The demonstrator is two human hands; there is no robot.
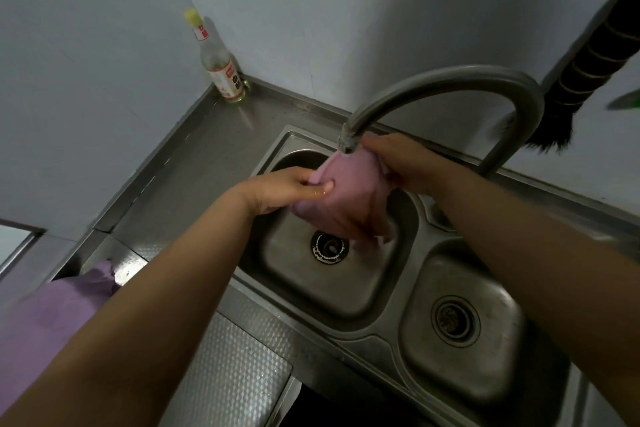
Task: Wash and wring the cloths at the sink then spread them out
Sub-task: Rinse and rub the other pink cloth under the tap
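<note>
- The left hand (287, 189) pinched one edge of the pink cloth (349, 198); the right hand (398, 163) gripped the opposite edge, its fingertips hidden in the folds.
- The cloth hung between both hands, just under the faucet (450, 87) spout, over the left basin of the sink (346, 315); its lower end was blurred.
- A second purple cloth (52, 315) lay on the counter (194, 163) at lower left, partly behind the left forearm.
- The corner bottle (221, 66) bore a red-and-white label, its writing unreadable.

Both forearms are bare from elbow to wrist, with no sleeve showing. The left hand (287, 189) and right hand (403, 163) are ungloved. No rings, watch or bracelet show.
</note>
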